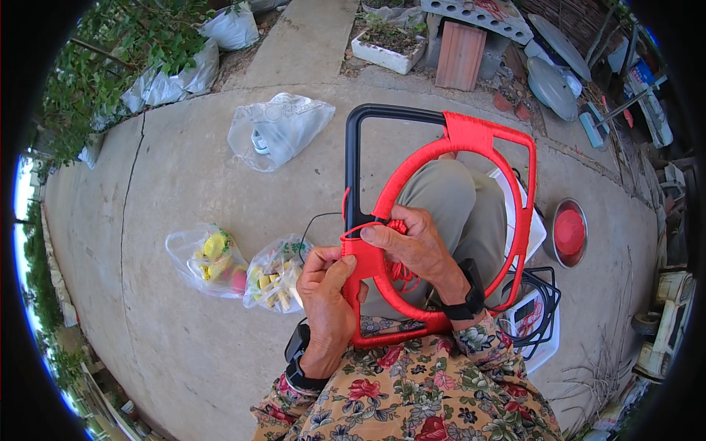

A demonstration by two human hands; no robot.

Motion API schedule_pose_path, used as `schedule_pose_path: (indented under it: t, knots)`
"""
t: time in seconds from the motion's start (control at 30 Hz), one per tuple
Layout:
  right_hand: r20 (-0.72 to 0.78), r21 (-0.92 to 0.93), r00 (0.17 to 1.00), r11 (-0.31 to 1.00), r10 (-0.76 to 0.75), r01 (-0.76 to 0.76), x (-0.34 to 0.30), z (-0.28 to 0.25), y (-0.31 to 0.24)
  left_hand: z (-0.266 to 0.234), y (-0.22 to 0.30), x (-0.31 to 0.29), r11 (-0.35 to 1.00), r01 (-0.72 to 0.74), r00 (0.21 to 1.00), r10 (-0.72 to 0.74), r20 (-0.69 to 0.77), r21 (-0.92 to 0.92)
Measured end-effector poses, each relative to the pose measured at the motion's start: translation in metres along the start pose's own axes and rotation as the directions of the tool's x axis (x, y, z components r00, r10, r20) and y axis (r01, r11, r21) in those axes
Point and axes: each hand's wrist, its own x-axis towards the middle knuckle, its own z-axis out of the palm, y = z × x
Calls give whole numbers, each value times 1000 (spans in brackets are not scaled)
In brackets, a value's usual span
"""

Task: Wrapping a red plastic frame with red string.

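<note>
Across my lap lies a squarish black frame [353, 158] with a ring inside it. Red cord [471, 132] is wound tightly round the ring and most of the outer bars; the upper left corner is bare black. My left hand [327, 298] pinches the wrapped left side, thumb on the red winding, just below the bare bar. Inside the ring, my right hand [423, 246] is closed on a bundle of loose red cord [401, 273], its thumb near a strand looped at the edge of the winding. The palm side of that hand is hidden.
On the concrete left of me sit two clear bags [206, 264] [272, 279] with coloured pieces, and farther off another plastic bag [283, 132]. To my right stand a metal bowl [568, 234] with red contents and a white box [548, 345] with black frames. A planter [387, 50] stands beyond.
</note>
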Motion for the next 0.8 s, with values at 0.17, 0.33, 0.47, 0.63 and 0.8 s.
schedule_pose_path:
  t: [0.17,0.33,0.47,0.63,0.8]
  knots:
    - [1,5,1000,1000,6,-6,0,0,1,3,4,1,999,6,1000,-6,-18,38]
    - [-2,-15,1000,1000,3,-3,0,1,2,7,13,5,988,157,986,-157,-60,-1]
    - [-8,-10,1000,1000,2,-2,-1,0,3,4,12,9,985,171,985,-171,-16,7]
    - [-3,26,1000,1000,8,-8,-1,1,0,3,12,5,987,153,988,-153,24,-37]
    - [7,69,999,997,42,-43,0,-1,0,-5,4,-1,998,64,996,-63,62,-26]
